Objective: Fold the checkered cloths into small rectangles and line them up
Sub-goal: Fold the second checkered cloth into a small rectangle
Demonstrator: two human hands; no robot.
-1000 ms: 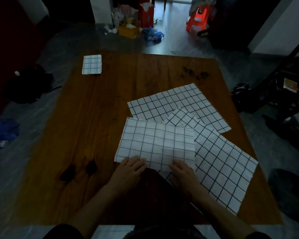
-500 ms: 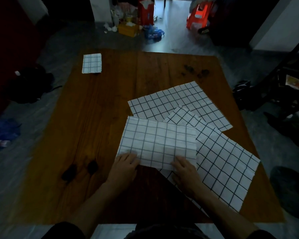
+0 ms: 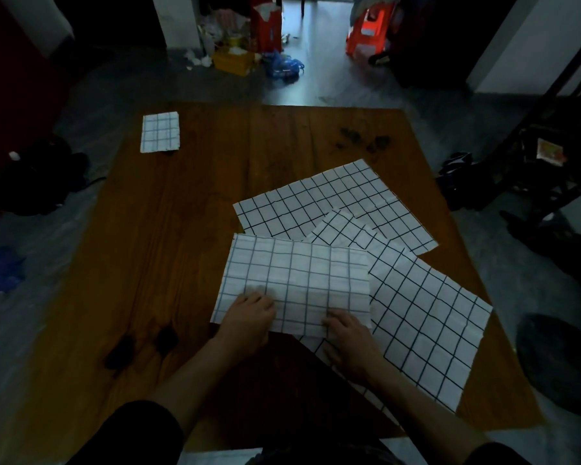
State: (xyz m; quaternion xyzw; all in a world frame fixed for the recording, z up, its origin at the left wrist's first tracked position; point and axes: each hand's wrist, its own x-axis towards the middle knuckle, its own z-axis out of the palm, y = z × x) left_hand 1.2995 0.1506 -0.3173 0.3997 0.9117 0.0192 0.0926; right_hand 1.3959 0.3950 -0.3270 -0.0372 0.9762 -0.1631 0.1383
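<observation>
Head view: both hands, left [image 3: 249,318] and right [image 3: 348,337], press flat on the half-folded checkered cloth [image 3: 296,283]; dragging it could shift the unfolded cloth [image 3: 426,327] underneath.

both hands, left hand [image 3: 249,315] and right hand [image 3: 348,337], sit on the near edge of the half-folded cloth [image 3: 296,283]; small folded cloth [image 3: 160,131] sits far-left on the table [image 3: 182,229]
</observation>
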